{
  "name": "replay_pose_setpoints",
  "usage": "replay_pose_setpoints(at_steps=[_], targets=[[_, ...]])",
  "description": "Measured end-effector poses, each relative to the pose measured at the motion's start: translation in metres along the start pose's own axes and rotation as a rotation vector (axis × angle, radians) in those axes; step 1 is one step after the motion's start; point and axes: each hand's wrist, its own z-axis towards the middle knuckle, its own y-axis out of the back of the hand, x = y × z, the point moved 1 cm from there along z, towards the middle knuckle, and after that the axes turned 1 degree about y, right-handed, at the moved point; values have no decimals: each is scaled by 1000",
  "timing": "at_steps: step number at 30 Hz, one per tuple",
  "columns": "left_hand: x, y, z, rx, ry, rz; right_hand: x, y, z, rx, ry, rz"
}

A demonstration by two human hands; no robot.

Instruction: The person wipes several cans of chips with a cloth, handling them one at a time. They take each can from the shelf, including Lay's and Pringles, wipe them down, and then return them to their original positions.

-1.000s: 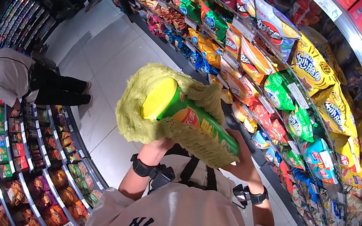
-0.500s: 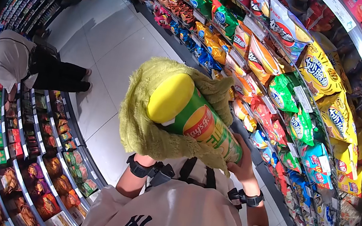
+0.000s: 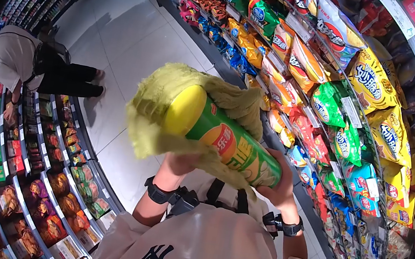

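Observation:
A green chips canister point(image 3: 237, 148) with a yellow lid lies tilted in front of my chest, its lid end up to the left. My right hand point(image 3: 280, 187) is closed around its lower end. A fuzzy yellow-green cloth point(image 3: 156, 91) drapes behind and around the canister, covering its far side and passing below the lid. My left hand point(image 3: 180, 163) is at the cloth's lower edge, under the lid end, and grips the cloth; its fingertips are hidden by the fabric.
Shelves of bagged snacks point(image 3: 326, 102) rise close on my right. Low shelves with packaged food point(image 3: 40, 190) curve along the left. A person in a light top point(image 3: 15, 56) leans over those shelves. The tiled floor point(image 3: 124, 35) runs between them.
The canister has turned, so its label shows differently and it lies flatter. The cloth has shifted left and its lower flap is blurred. More of my left hand shows.

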Motion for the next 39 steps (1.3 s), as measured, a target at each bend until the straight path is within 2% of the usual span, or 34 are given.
replay_pose_setpoints(at_steps=[1, 2, 5, 8, 10, 17, 20, 22, 25, 26, 28, 30, 32, 33, 35, 37, 38, 39], targets=[[4, 5, -7, 2, 26, 143, -1, 0, -1, -13, -22, 54], [10, 5, -12, -185, -4, 197, -1, 0, -1, -11, -26, 55], [27, 22, -36, -438, -43, 231, 2, 0, -2, 3, -46, 61], [20, 30, -48, -513, -75, 159, 5, -2, -4, 32, -68, 66], [18, 29, -53, -524, -76, 130, 7, -6, -8, 14, -130, 187], [18, 28, -58, -514, -27, 78, 13, -10, -9, 35, -164, 257], [20, 30, -52, -484, -11, 47, 8, -4, -4, 17, 9, -185], [23, 31, -41, -452, 0, 14, 12, -7, 0, -4, -31, -175], [23, 31, -20, -380, 15, -52, 4, -9, 1, -4, 12, -206], [22, 30, -13, -352, 21, -76, 4, -9, 0, -2, -89, -215], [18, 29, 3, -280, 34, -131, 5, -8, 4, 9, -91, -303], [13, 26, 14, -201, 54, -185, 8, -4, 10, 5, -60, -287], [11, 29, 24, -102, 76, -198, 3, -8, 8, 1, -128, -205], [12, 34, 26, -160, 96, 130, 2, -8, 8, 7, -115, -214], [9, 38, 32, -210, 94, 458, 3, -11, 6, 6, -195, -132], [-20, 3, 50, -163, 259, 286, 8, -11, 8, -3, -216, -96], [-27, -3, 55, -152, 246, 287, 14, -10, 9, 44, -217, -78], [-32, -8, 57, -139, 319, 210, 17, -10, 9, 93, -222, -61]])
